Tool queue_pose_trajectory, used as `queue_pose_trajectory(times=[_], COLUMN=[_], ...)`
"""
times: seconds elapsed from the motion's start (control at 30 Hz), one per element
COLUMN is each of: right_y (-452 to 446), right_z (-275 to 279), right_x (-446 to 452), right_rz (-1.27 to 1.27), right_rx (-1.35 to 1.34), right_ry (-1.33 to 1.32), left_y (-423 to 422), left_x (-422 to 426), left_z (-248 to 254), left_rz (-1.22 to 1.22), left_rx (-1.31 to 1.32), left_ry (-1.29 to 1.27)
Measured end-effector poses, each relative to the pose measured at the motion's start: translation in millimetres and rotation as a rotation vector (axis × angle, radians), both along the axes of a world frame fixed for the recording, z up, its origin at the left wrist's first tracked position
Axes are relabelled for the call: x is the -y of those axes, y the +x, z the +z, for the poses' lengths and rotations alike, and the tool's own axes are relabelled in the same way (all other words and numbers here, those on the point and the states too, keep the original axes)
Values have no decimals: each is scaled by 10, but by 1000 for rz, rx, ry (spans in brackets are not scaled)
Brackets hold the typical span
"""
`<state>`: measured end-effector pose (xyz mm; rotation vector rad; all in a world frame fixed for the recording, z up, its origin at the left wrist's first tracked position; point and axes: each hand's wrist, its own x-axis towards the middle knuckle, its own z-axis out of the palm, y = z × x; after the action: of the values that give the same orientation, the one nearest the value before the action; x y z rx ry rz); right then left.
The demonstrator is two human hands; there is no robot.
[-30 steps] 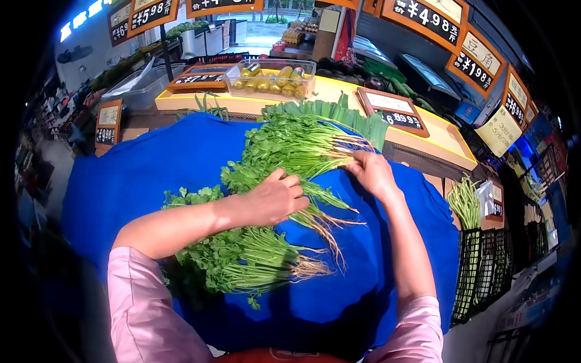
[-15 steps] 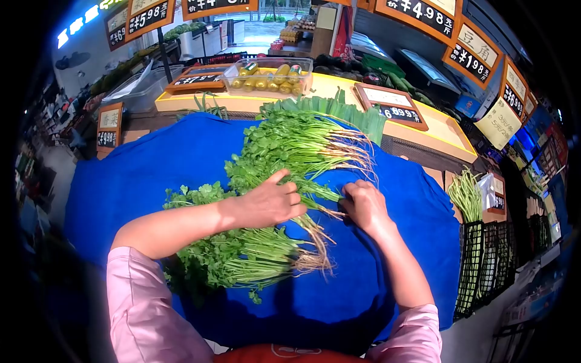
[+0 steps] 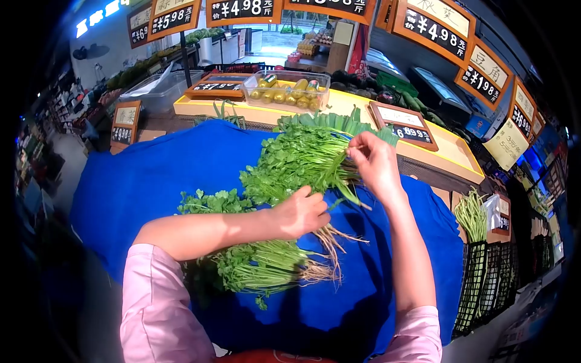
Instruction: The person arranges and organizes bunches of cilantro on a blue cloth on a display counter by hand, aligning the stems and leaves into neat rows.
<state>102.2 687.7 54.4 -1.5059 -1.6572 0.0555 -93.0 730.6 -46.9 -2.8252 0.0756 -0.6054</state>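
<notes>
The left hand (image 3: pixel 299 214) has its grip clamped around a small bundle of rooted stems (image 3: pixel 332 239), between the upper leafy bunch (image 3: pixel 296 152) and the lower bunch (image 3: pixel 261 266), both on a blue cloth (image 3: pixel 160 166). The right hand (image 3: pixel 377 164) is at the upper leafy bunch's stem ends, its grip nearly together (whether it pinches a stem, I cannot tell).

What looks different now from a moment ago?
The right hand has moved from near the left hand, away from the person, to the root end of the upper bunch of greens; whether it grips a stem is unclear. The view has shifted slightly. The left hand stays curled on the near side of that bunch, and the lower bunch still lies on the blue cloth.
</notes>
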Motion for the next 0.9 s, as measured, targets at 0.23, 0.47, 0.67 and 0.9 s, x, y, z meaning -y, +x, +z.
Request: queue_pose_trajectory(times=[0.23, 0.47, 0.67, 0.9], right_y=[259, 421, 359, 400], right_z=[-345, -617, -526, -809], right_x=[-186, 241, 430, -62], right_rz=[-82, 0, -177, -147], right_rx=[-4, -67, 377, 747], right_ry=[-291, -344, 80, -49], left_y=[-254, 88, 238, -47], left_x=[-72, -119, -90, -91], left_z=[251, 75, 9, 234], left_rz=[57, -106, -98, -36], left_rx=[-49, -17, -118, -7], left_ry=[-188, -48, 40, -232])
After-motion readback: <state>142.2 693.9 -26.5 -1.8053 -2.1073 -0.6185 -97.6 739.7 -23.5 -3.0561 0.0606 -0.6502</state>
